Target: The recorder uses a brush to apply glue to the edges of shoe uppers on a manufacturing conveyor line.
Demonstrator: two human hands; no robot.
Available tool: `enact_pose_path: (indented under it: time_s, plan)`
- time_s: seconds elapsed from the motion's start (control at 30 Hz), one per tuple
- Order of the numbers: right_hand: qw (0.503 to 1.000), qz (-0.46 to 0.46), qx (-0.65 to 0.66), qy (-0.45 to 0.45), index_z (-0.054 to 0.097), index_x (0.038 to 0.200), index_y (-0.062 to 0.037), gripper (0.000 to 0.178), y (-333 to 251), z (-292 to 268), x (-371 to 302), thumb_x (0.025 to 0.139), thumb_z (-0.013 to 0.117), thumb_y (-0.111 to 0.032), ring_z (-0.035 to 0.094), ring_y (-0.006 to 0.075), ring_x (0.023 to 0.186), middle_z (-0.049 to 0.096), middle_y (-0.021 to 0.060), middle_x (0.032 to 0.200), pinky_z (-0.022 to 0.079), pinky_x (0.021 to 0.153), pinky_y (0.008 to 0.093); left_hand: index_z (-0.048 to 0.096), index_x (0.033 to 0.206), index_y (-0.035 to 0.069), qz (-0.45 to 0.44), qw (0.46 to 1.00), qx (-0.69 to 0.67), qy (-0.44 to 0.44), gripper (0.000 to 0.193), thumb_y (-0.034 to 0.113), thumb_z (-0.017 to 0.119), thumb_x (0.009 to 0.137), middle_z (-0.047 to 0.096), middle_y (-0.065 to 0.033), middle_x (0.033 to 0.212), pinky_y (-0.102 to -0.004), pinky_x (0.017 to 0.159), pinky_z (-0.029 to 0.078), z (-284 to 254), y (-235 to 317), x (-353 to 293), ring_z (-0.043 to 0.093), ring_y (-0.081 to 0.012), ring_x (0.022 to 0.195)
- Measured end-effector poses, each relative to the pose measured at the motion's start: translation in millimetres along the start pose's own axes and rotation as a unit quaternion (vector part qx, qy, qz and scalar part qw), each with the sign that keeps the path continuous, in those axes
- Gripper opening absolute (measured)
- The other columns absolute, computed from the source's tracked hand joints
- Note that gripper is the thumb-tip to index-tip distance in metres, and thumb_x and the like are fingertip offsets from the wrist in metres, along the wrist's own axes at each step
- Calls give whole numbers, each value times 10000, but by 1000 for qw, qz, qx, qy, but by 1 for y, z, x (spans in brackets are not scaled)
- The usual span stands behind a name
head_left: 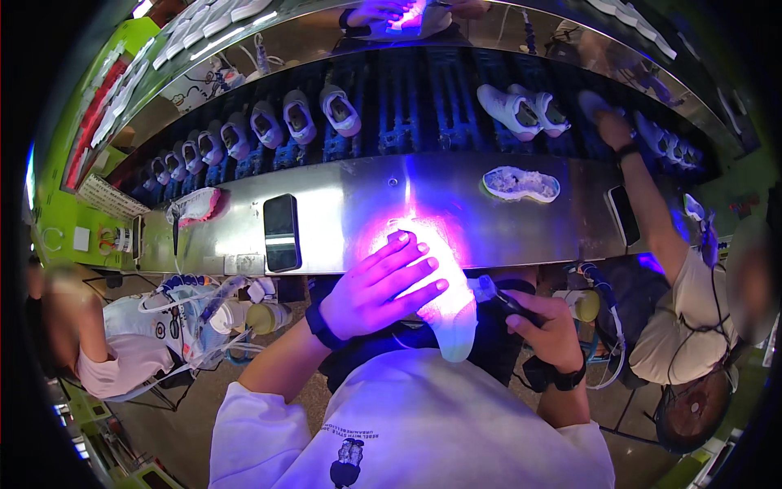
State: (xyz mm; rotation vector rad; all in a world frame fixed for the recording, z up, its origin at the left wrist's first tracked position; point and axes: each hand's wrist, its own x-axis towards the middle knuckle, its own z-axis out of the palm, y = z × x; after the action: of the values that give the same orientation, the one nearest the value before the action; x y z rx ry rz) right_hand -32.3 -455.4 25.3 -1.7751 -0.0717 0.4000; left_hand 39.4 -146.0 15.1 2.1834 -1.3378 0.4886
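Observation:
Bright purple light washes over a pale shoe (454,314), which stands tilted at the near edge of the metal bench, its rounded end toward me. My left hand (383,285) holds it, the fingers laid across its surface; the thumb is hidden. In my right hand (550,330) is a brush (513,303) with a dark handle, gripped between thumb and fingers. Its pale bristle end is beside the shoe's right edge; whether they touch I cannot tell. The glare hides detail on the shoe's far end.
Behind the metal bench (326,175), a dark blue conveyor (399,98) carries several pale shoes (299,116). A phone (282,232) lies left, a shoe sole (521,184) right, and a pink-edged shoe part (195,205) farther left. At right, a co-worker's arm (648,191) reaches over the conveyor.

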Motion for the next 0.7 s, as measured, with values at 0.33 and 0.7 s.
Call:
enact_pose_path:
  time_s: [0.33, 0.7]
  plan:
    - [998, 26, 56, -9, 639, 1307, -10, 393, 28, -9, -8, 919, 678, -57, 580, 72, 724, 652, 2, 817, 487, 675, 235, 665, 1230, 93, -86, 996, -15, -1, 547, -46, 710, 703, 646, -140, 1216, -499, 1031, 507, 21, 2, 4, 622, -361, 1174]
    - [991, 67, 113, 5, 614, 1305, 41, 439, 42, 12, -23, 911, 701, -132, 560, 83, 662, 643, 42, 771, 431, 589, 236, 603, 1339, 136, -211, 977, -39, -1, 727, -8, 730, 638, 619, -143, 1241, -439, 960, 533, 20, 7, -14, 603, -354, 1173]
